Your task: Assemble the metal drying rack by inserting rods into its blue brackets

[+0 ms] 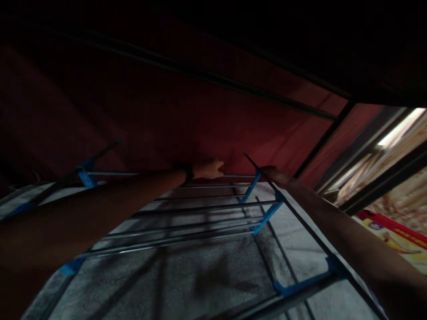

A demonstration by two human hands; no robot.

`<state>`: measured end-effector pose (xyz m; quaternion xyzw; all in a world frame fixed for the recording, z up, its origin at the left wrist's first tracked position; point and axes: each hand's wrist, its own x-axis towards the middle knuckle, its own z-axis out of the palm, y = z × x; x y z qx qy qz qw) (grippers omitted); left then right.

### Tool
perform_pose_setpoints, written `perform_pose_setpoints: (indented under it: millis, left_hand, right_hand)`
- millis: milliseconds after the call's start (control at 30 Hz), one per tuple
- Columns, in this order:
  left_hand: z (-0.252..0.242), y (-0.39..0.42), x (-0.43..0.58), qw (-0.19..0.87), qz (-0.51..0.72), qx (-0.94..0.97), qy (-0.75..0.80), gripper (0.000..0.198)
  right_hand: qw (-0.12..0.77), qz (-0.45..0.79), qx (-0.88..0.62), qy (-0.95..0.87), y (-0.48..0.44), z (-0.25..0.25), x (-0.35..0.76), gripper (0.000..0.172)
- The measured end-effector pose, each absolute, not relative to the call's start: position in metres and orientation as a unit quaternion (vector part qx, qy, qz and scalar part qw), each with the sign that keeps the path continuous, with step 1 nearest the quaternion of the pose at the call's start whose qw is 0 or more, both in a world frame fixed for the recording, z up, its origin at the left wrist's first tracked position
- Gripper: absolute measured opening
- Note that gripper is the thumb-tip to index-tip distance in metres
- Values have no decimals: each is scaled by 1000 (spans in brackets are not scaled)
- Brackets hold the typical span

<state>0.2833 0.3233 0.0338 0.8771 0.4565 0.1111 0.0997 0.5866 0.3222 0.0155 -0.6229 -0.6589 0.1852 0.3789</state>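
Observation:
A rack of thin metal rods (pixel 187 207) with blue plastic brackets (pixel 267 218) fills the lower middle of the view. My left hand (pixel 209 169) is at the far top rod, its fingers bent around or against it; what it grips is too dim to make out. A dark band circles my left wrist. My right hand (pixel 274 174) is by the top right blue bracket, near the upright rod. Its fingers are mostly hidden in shadow behind the rod and bracket.
A dark red fabric wall (pixel 213 129) with dark frame bars stands behind the rack. Grey fabric (pixel 187 275) lies beneath the rods. At the right are a red and yellow package (pixel 396 238) and a bright gap beside a dark bar.

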Motion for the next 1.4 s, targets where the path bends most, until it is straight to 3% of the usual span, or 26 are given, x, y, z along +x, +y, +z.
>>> perform_pose_setpoints:
  millis: [100,200,433,767,1400]
  left_hand:
    - [21,341,325,118,75,890,434,41]
    - [11,349,348,140,75,889,429,41]
    - [-4,353,357,191,134,874,427,24]
    - [-4,349,365,168,142,875,432,22]
    - [-24,349,364,51,137,892,428,29]
  right_hand:
    - [357,318,-627,-616,329,4,587,19]
    - [377,375,-621,-577,338,-4,589,14]
    - [382,395,-596,-585,342,-11,595,25]
    - [392,414,-571,-590,345,-15,594,28]
    - [397,399,-620,-547,341,-9,581,12]
